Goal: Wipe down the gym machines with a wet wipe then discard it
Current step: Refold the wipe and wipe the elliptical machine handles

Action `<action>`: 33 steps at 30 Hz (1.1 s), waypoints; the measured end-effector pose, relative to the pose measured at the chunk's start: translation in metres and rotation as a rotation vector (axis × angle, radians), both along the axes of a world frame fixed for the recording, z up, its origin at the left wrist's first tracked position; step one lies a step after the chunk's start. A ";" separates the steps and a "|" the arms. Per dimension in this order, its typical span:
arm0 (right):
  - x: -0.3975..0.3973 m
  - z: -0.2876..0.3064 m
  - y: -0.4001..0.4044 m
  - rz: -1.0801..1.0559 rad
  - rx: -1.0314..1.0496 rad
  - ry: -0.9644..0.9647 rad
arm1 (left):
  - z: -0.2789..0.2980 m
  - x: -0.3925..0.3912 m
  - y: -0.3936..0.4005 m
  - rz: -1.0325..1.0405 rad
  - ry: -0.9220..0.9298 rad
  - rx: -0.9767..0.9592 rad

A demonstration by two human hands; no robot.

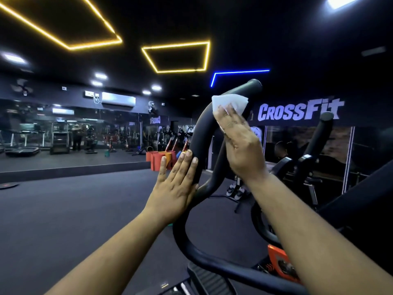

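The right hand [242, 143] pressed a thin white wet wipe [228, 104] against the upper part of the curved black padded handlebar [204, 124] of a gym machine, fingers straight and laid flat over the sheet, whose top edge stuck out above the fingertips. The left hand [176, 182] rested lower on the same bar, palm flat against its outer side, fingers extended and holding nothing. A second black handle [325, 128] rose to the right. Behind stood red and orange blocks [160, 159], a mirrored wall [70, 133] and a white "CrossFit" sign [299, 110].
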State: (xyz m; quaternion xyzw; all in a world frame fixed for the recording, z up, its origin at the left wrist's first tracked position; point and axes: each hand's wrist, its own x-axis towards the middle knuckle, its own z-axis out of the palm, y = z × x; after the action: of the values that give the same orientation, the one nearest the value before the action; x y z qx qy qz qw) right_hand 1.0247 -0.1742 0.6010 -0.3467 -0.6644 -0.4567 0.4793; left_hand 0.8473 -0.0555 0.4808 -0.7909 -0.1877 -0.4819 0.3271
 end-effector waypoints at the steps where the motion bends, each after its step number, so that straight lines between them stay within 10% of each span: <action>1: 0.006 0.005 -0.002 0.000 0.018 0.001 | 0.000 0.001 0.000 0.000 0.001 -0.007; 23: -0.040 -0.231 0.025 0.156 -0.631 0.191 | -0.120 -0.027 0.008 0.048 0.098 -0.268; 33: -0.058 -0.310 0.030 -0.438 -0.895 -0.057 | -0.170 -0.031 0.002 0.153 0.201 -0.331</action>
State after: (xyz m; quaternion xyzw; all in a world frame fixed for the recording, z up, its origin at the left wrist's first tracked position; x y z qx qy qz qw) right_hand 0.9662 -0.1438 0.2910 -0.6372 -0.7197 -0.2260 0.1583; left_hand 0.8167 -0.0537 0.3107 -0.8615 -0.2901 -0.3369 0.2452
